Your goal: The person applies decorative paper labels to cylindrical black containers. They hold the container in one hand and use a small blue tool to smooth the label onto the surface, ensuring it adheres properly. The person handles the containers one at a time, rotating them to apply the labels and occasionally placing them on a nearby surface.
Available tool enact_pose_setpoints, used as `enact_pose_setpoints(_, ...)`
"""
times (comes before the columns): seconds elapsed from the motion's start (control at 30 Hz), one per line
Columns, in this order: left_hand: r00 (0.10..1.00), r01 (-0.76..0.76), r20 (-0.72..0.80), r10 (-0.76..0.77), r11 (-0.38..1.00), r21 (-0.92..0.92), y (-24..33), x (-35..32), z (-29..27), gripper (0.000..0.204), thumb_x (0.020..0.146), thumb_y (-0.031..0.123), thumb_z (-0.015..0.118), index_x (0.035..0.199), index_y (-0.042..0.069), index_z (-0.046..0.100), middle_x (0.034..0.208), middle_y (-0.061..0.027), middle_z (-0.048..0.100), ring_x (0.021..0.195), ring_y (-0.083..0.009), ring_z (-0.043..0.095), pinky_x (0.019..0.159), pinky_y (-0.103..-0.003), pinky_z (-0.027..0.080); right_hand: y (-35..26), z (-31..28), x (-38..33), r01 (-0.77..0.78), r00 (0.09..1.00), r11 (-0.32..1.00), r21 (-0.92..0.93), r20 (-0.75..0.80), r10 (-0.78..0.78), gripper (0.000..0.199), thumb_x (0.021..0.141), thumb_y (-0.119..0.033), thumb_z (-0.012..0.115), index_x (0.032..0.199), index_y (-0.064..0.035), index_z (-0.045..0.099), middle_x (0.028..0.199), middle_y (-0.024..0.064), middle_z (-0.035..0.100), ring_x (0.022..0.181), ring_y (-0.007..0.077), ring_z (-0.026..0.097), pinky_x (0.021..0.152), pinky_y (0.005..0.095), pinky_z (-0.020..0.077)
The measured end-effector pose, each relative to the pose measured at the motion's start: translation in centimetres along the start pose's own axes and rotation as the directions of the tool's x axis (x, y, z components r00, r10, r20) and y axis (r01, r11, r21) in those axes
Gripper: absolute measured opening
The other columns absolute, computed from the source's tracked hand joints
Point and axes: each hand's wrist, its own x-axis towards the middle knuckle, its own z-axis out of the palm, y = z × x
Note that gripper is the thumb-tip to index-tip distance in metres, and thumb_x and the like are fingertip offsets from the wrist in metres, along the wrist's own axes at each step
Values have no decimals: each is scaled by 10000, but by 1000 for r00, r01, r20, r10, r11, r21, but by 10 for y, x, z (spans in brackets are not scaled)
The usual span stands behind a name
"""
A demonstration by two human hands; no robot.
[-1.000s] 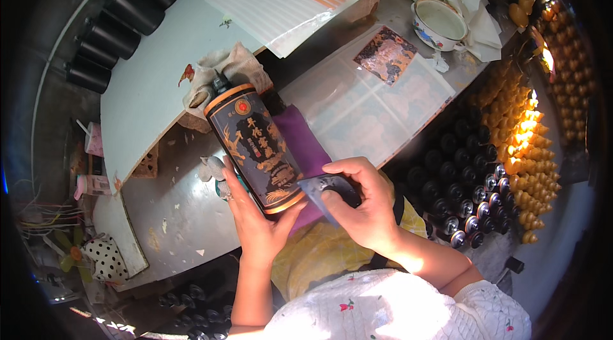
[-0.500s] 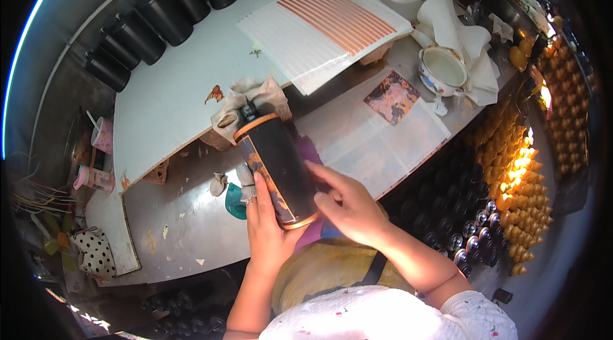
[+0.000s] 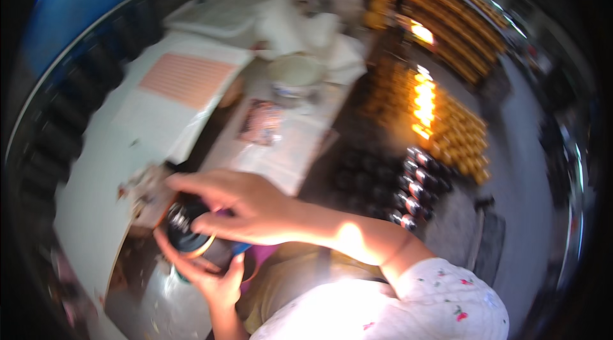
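Observation:
The black cylinder [image 3: 220, 253] with orange-gold rims is tilted so that its end with a dark, shiny knob faces up. My left hand [image 3: 214, 282] wraps around it from below and the left side, the thumb on the near side. Above the knob end, my right hand [image 3: 246, 206] has its thumb and index finger stretched apart, on either side of the knob. Whether the thumb touches the knob is hard to tell through the blur. A crumpled, dirty whitish cloth [image 3: 145, 188] lies on the board edge just beyond the cylinder.
A white board [image 3: 86, 193] holds a sheet of orange strips [image 3: 185, 78]. A patterned square [image 3: 260, 121] lies on a clear sheet, near an enamel bowl [image 3: 297, 75] and white paper [image 3: 325, 33]. Black cylinders [image 3: 89, 84] line the left; golden pieces [image 3: 460, 139] and dark pieces [image 3: 370, 171] stand right.
The view has swung to the right. The cylinder has turned, bringing its knob end up and toward me. My right hand has moved from the cylinder's side to above its knob end.

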Motion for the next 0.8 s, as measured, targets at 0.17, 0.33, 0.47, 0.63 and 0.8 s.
enact_pose_setpoints(0.17,973,-193,153,170,969,155,-1,-27,-5,1039,848,271,774,1584,-10,97,1577,-261,241,1319,-387,487,1094,-503,419,-28,-4,-42,238,960,948,-210,-95,-262,238,700,-232,709,771,-35,595,740,129,612,714,371,613,605,470,478)
enact_pose_setpoints(0.33,879,-340,266,397,911,-235,18,-19,8,1110,905,590,624,1562,-82,33,1613,-292,97,1475,-406,243,1179,-537,258,-45,-24,-128,114,857,906,-407,-421,-297,259,733,-258,726,832,-46,616,678,108,594,597,325,597,558,415,475)
enact_pose_setpoints(0.47,968,-232,145,206,953,196,20,-30,-8,530,1040,225,534,1465,-67,409,1319,-248,592,948,-252,661,831,-377,551,-66,-95,-247,-223,713,903,-368,-693,-107,215,783,-209,753,906,-72,643,688,60,610,591,211,642,564,321,500)
enact_pose_setpoints(0.63,973,-231,48,226,948,217,36,-35,46,366,1033,136,515,1321,-78,585,1188,-235,688,965,-284,679,930,-416,529,-91,-139,-378,-753,535,432,-496,-844,-37,203,788,-235,747,890,-101,634,713,64,646,653,263,665,596,371,509)
enact_pose_setpoints(0.8,915,-402,160,371,870,285,40,-33,76,373,1030,145,516,1294,-109,589,1214,-252,675,1165,-344,646,1118,-443,419,15,-146,-534,-989,145,14,-145,-969,198,279,827,-328,724,951,-103,615,829,118,706,764,352,680,657,467,510)
